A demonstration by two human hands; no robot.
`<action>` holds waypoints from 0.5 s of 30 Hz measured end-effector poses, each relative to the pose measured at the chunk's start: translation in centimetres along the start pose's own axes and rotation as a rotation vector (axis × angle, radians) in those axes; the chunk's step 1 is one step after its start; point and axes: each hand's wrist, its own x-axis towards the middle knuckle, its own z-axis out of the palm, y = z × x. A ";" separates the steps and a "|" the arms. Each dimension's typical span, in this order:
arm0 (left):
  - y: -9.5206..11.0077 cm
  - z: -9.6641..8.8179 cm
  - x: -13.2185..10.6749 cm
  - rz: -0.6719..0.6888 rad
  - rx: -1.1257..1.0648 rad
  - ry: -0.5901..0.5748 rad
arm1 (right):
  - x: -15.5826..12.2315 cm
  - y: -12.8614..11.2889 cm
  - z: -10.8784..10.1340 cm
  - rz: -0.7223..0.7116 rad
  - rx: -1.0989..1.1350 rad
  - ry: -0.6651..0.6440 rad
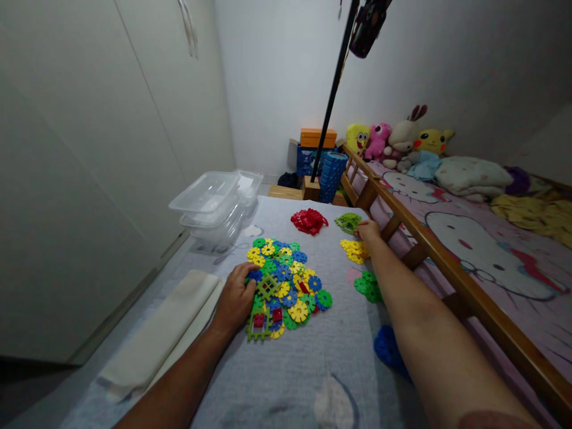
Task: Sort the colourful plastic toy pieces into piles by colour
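A mixed pile of notched plastic discs in yellow, blue and green lies on the cloth-covered table. My left hand rests at the pile's left edge, thumb and fingers apart, fingertips touching the pieces. Beside it lie a lime-green lattice piece and another lime lattice piece with dark red bits. Far right, my right hand is closed at the edge of a lime-green lattice heap, its fingertips partly hidden. Sorted groups sit nearby: red pieces, yellow discs, green discs, blue pieces.
Stacked clear plastic tubs stand at the table's back left. A folded cream cloth lies along the left side. The bed's wooden rail borders the right edge. A black pole rises behind the table.
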 end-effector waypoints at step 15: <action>-0.7 0.2 0.0 0.023 0.008 -0.002 | -4.2 0.9 -2.3 -0.338 -0.803 -0.232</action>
